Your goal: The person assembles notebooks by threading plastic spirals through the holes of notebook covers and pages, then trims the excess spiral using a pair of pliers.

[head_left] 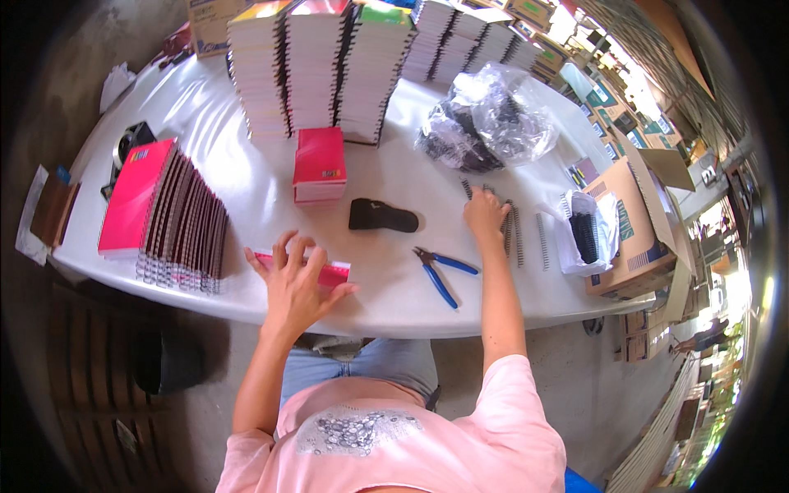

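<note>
My left hand (294,275) rests with bent, spread fingers over a small red-covered book (333,274) near the table's front edge; the hand hides much of the book. Farther right, my right hand (486,215) reaches forward, its fingers closed on a dark spiral binding coil (466,189) whose far end shows beyond them. More loose coils (514,234) lie beside that hand, with a single coil (543,242) farther right. Between my hands lie blue-handled cutting pliers (440,275) and a black, rounded fabric-like piece (383,216).
At left leans a row of spiral-bound red notebooks (136,197). A red book stack (320,164) stands before tall stacks of books (316,74). Right are a clear plastic bag (501,115) of dark coils, a white bag (604,234) with coils, and an open cardboard box (625,205).
</note>
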The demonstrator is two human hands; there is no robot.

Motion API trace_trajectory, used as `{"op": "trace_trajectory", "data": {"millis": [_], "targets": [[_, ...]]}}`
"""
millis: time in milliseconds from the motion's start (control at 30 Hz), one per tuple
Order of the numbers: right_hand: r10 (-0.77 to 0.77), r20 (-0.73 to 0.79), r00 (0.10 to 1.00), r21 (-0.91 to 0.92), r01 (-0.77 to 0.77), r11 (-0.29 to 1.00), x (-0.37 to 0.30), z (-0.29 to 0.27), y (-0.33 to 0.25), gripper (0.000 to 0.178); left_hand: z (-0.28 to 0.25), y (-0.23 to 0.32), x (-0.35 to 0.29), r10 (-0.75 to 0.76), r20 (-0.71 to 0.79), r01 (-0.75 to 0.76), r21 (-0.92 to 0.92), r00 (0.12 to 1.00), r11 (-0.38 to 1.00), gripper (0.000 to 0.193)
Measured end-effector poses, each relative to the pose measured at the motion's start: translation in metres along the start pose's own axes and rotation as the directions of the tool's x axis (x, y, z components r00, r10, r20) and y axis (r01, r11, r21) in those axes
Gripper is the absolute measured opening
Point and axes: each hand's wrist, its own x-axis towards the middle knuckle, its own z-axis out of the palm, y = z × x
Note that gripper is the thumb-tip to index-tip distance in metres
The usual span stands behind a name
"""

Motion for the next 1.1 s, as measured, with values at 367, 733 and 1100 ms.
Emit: {"op": "trace_trajectory", "data": {"millis": [367, 733, 1100], "targets": [[-0.050, 0.181, 0.982, 0.015, 0.048, 0.999, 0.018, -0.055, 0.028, 0.038, 0.028, -0.005, 0.001, -0.041, -0.312, 0.045, 0.003, 0.949, 0.999, 0.044], [-0.442, 0.362, 0.821, 0.896, -0.177, 0.407, -0.074, -0.148, -0.092, 0.026, 0.033, -0.008, -0.013, -0.053, -0.382, 0.036, -0.051, 0.923, 0.998, 0.040], [-0.537, 0.146, 0.831, 0.962, 0.008, 0.274, -0.089, -0.133, -0.127, 0.021, 0.040, -0.007, -0.012, -0.059, -0.391, 0.051, -0.030, 0.918, 0.998, 0.042]]}}
